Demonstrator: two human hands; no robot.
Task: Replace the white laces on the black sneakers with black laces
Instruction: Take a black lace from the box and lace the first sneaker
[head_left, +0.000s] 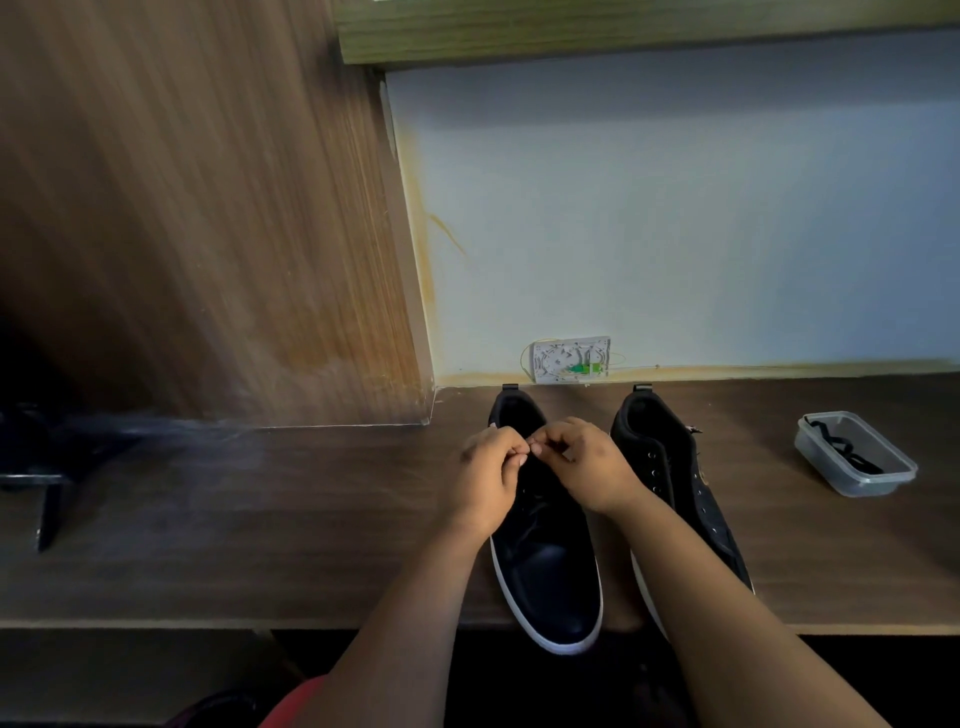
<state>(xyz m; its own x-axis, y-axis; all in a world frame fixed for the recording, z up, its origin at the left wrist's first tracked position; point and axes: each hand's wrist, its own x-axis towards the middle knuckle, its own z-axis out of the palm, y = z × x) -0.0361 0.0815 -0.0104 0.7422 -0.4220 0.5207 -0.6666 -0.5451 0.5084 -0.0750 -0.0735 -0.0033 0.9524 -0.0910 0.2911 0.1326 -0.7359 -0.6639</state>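
Two black sneakers with white soles stand on the wooden desk, toes toward me. Over the tongue of the left sneaker (548, 561) my left hand (488, 473) and my right hand (587, 462) meet with fingertips pinched together; what they pinch is too small and dark to make out. The right sneaker (670, 467) shows bare eyelets with no lace, and my right forearm crosses its toe. A clear plastic container (857, 457) at the right holds a black lace (841, 447).
The wooden desk (260, 519) ends in a front edge near me, and both sneaker toes reach that edge. A wooden cabinet side (208, 234) rises at the left. A white wall box (571, 361) sits behind the shoes. Dark objects (31, 457) lie far left.
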